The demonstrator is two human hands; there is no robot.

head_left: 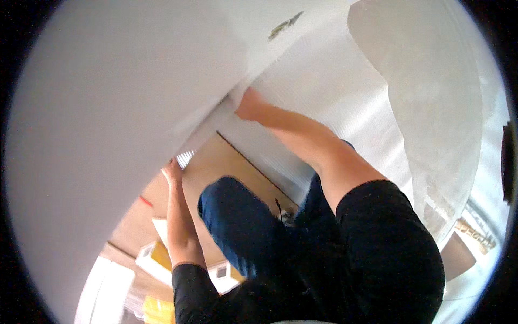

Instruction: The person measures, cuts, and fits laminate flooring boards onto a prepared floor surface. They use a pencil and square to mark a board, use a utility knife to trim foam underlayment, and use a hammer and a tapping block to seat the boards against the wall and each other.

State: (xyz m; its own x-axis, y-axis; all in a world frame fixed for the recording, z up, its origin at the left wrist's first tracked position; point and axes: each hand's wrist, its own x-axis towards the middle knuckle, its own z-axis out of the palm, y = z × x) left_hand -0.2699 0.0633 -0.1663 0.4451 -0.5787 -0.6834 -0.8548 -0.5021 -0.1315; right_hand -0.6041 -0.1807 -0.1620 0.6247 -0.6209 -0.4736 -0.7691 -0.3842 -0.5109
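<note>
A large smooth white surface point(124, 102) fills the upper left; I cannot tell whether it is a wall or a panel. My left hand point(172, 170) is at its lower edge, beside a small patch of white and dark stripes point(185, 159). The fingers there are too small and partly hidden to read. Farther up the same edge, my right hand point(250, 105) reaches down onto a white, finely ribbed sheet point(318, 81). Blur smears that hand, and its fingertips do not show. Whether either hand grips anything is unclear.
My bent knee point(229, 202) is over a brown surface point(226, 159), bordered by a dark line against the ribbed sheet. A translucent sheet point(431, 81) lies wavy-edged at right. Yellow-and-white boxes point(156, 259) stand at lower left, near a red strip point(145, 201). The white surface has a dark scuff point(286, 25).
</note>
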